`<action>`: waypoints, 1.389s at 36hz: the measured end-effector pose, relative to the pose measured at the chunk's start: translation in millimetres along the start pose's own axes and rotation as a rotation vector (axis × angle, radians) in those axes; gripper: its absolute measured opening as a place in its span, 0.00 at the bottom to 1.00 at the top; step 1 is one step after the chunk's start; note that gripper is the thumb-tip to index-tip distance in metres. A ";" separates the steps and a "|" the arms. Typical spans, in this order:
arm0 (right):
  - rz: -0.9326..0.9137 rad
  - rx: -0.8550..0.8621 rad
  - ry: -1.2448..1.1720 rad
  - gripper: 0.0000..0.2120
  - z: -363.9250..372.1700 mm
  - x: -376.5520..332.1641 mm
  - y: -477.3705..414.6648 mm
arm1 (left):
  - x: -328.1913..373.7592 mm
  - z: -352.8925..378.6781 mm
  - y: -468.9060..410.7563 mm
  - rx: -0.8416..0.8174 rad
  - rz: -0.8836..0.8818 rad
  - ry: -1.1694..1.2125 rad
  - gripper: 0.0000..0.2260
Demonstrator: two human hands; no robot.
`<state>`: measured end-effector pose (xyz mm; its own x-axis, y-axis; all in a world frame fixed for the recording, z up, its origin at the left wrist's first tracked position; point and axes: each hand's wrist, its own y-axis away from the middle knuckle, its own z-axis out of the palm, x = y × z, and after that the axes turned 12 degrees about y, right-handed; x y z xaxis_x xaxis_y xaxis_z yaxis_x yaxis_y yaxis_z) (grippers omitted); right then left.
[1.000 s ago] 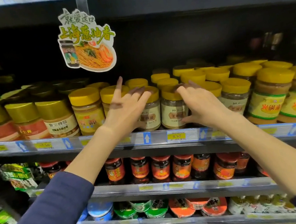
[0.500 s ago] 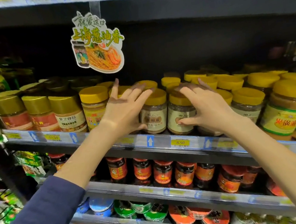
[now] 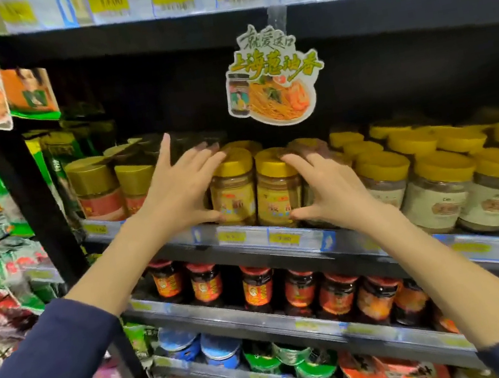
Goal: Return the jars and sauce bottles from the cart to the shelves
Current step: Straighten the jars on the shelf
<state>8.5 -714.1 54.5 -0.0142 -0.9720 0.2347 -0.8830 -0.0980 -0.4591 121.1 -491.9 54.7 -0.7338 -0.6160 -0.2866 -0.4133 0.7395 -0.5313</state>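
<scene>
Both hands shifted left: left hand [image 3: 177, 193] & right hand [image 3: 330, 189] spread wide, bracketing 2 yellow-lidded jars [image 3: 257, 194].

- The shelf [image 3: 282, 242] is packed along its front edge with yellow-lidded jars [image 3: 441, 191] standing shoulder to shoulder, more rows behind them.
- Above the lids there is dark open room up to the shelf above [image 3: 247, 19]; a hand could pass over the jars there.
- A hanging sign [image 3: 273, 77] drops into that room, just above the lids near the middle.
- The left hand [image 3: 177, 197] and right hand [image 3: 334, 195] flank two front jars [image 3: 255, 191], fingers spread, filling the space beside them.
- A black upright post [image 3: 34, 203] closes the left end.
</scene>
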 end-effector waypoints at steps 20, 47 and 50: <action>0.108 0.153 0.396 0.41 17.1 -22.3 -19.1 | -13.3 31.3 -14.0 0.117 0.082 0.060 0.41; 0.059 0.128 0.148 0.43 -3.5 -34.6 -43.6 | -39.7 8.1 3.8 0.076 0.011 0.121 0.45; -0.014 0.143 0.046 0.40 -7.2 -53.3 -51.9 | -58.6 0.0 16.1 0.080 -0.021 0.127 0.46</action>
<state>51.7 -655.7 72.0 -0.0267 -0.9598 0.2796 -0.8072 -0.1442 -0.5724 157.4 -443.9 63.0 -0.7899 -0.5878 -0.1746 -0.3883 0.6999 -0.5995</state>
